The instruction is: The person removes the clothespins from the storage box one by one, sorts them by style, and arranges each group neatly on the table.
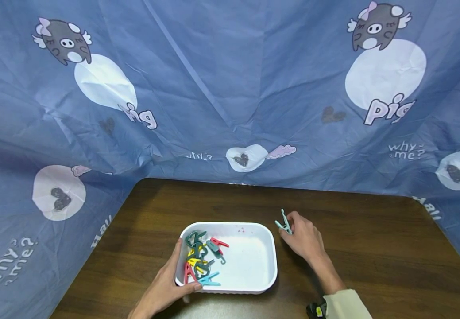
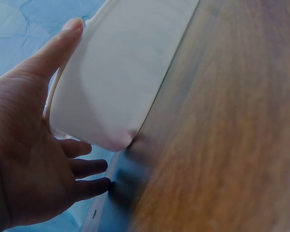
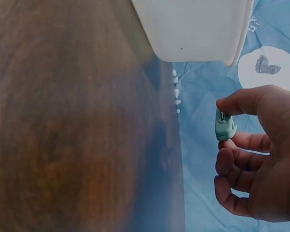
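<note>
A white rectangular tray [image 1: 249, 261] stands on the table, and a group of plastic clips lies along its left side. Among them are red [image 1: 189, 271], yellow and dark green clips, plus a light blue clothespin [image 1: 209, 279] at the front. My left hand [image 1: 165, 283] rests against the tray's front left corner, thumb along the front rim and index finger at the left side. In the left wrist view its other fingers extend loosely below the tray. Right of the tray, my right hand [image 1: 304, 237] pinches a pale green clothespin [image 3: 224, 124] between thumb and fingers, above the table.
The dark brown wooden table [image 1: 373, 248] has rounded far corners. Behind it and on the left hangs a blue cloth [image 1: 230, 88] with printed pigs and hearts. A black band [image 1: 316, 310] is on the right wrist, by a pale sleeve [image 1: 347, 305].
</note>
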`<state>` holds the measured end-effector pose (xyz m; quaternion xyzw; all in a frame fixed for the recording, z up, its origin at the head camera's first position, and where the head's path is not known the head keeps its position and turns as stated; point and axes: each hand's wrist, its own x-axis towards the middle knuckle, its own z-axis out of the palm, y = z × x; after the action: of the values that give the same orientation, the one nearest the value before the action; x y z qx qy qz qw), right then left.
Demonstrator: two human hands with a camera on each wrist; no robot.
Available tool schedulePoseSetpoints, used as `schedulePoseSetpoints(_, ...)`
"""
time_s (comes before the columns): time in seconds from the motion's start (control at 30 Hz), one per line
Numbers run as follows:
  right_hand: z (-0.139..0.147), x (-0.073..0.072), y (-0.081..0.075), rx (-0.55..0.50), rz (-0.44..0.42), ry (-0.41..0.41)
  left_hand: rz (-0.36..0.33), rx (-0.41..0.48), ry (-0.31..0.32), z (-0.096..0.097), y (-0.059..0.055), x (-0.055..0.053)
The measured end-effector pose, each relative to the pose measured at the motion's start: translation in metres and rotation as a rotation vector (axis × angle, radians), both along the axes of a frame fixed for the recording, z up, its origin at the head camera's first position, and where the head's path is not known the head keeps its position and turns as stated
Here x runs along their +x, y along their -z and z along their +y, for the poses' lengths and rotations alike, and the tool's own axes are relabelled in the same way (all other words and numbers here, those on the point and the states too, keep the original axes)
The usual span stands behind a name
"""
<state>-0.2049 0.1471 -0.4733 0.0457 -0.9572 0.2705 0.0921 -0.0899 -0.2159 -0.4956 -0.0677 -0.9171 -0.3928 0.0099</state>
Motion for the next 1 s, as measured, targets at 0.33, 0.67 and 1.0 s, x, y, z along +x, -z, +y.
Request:
schedulePoseSetpoints(0.33, 0.001, 0.001, 0.004, 0.02, -0.037, 0.048, 0.033, -0.006, 0.018, -0.001, 0.0, 0.0)
schedulePoseSetpoints(0.67, -0.003, 0.001, 0.011, 0.063, -0.059, 0.114, 0.014, -0.002, 0.002, 0.0, -0.001, 0.0)
schedulePoseSetpoints(1.0, -0.003, -0.001, 0.016, 0.078, -0.093, 0.122, -0.024, 0.003, -0.013, -0.001, 0.001, -0.001)
